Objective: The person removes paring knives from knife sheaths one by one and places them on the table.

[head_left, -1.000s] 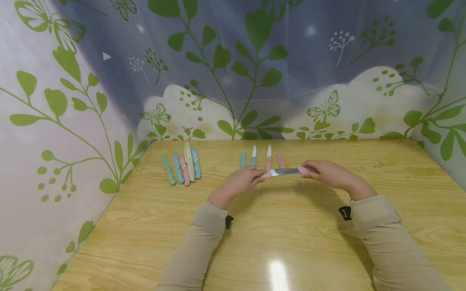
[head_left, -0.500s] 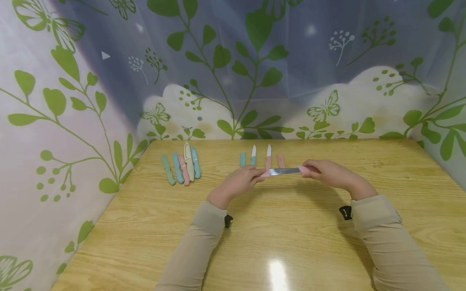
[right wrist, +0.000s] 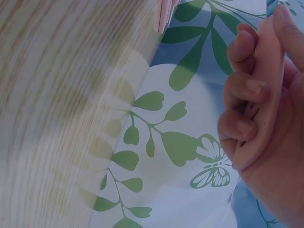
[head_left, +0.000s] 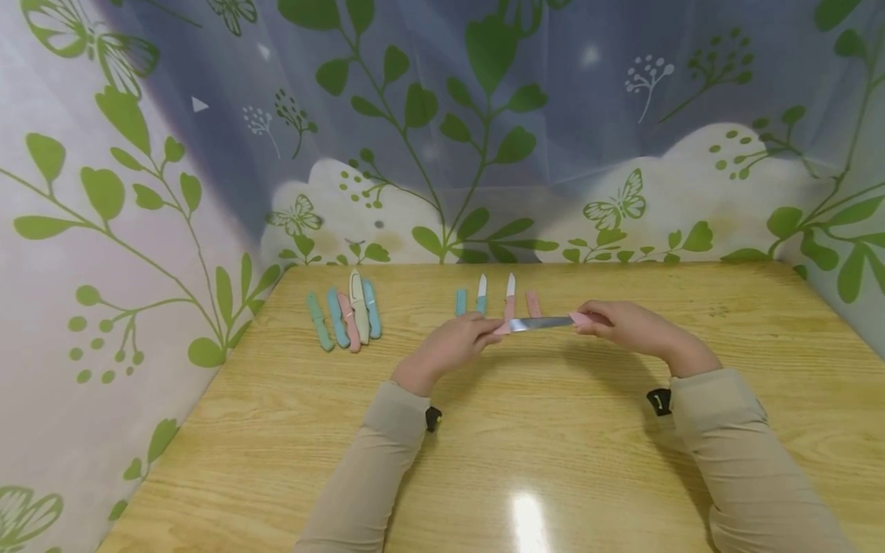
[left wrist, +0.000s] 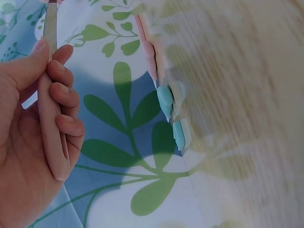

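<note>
We note: left hand (head_left: 452, 343), fingers clamped on a pink-handled steel-bladed knife (head_left: 541, 324); right hand (head_left: 631, 330), fingers clamped on a slim pink sheath (right wrist: 270, 66) (blade bare between), both above the far wooden table (head_left: 525, 430).

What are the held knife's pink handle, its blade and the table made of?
The pink handle looks like smooth, dull plastic: one even colour, no grain. The blade seems polished metal: grey and catching light. The table looks like glossy wood or wood-look laminate: it shows grain and a bright reflection.
</note>
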Action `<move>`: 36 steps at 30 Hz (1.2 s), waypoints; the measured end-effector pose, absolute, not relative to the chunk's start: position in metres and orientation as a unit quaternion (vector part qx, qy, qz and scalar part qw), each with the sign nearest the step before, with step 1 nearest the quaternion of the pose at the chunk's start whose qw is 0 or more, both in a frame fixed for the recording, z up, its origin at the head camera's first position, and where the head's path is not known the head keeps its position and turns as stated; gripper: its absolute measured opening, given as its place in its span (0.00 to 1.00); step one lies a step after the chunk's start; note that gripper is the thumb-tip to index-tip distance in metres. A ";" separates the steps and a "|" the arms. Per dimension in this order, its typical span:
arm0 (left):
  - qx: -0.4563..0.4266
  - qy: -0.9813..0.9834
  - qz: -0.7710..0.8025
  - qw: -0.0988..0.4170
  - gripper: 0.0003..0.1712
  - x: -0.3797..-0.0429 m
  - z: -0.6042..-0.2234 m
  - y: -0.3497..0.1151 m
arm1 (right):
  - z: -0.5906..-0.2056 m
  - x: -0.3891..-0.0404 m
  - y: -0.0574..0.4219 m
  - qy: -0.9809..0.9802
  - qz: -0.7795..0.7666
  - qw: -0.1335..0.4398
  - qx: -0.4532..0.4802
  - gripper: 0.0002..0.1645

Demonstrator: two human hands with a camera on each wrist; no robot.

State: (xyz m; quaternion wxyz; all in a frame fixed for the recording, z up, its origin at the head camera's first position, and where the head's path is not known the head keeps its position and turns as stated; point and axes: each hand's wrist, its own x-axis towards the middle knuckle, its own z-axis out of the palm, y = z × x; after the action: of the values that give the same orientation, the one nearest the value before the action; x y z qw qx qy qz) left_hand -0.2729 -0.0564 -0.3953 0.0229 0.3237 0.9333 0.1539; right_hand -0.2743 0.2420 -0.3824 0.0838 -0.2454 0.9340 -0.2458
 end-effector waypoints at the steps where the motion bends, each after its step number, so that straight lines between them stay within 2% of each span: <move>1: 0.324 0.934 0.152 0.022 0.23 -0.273 -0.395 -0.056 | -0.383 -0.275 0.242 0.934 -0.246 0.083 -0.245 0.26; 16: 0.302 0.932 0.200 0.014 0.23 -0.276 -0.399 -0.066 | -0.381 -0.276 0.252 0.938 -0.254 0.074 -0.223 0.25; 20: 0.292 0.927 0.236 0.017 0.22 -0.279 -0.403 -0.066 | -0.384 -0.279 0.256 0.942 -0.253 0.077 -0.205 0.29; 25: 0.250 0.926 0.278 0.044 0.20 -0.288 -0.404 -0.051 | -0.382 -0.286 0.263 0.944 -0.261 0.087 -0.181 0.37; 31: 0.203 0.959 0.195 0.030 0.23 -0.303 -0.397 -0.016 | -0.377 -0.299 0.266 0.946 -0.266 0.104 -0.152 0.34; 36: 0.215 0.972 0.087 0.027 0.15 -0.309 -0.391 0.016 | -0.378 -0.310 0.265 0.949 -0.254 0.127 -0.139 0.32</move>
State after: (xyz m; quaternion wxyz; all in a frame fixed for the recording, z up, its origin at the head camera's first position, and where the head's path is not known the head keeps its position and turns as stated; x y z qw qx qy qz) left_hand -0.3088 0.0157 -0.3908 0.0273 0.2146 0.9725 0.0866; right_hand -0.3104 0.2653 -0.3776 0.1269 -0.1394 0.9487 -0.2538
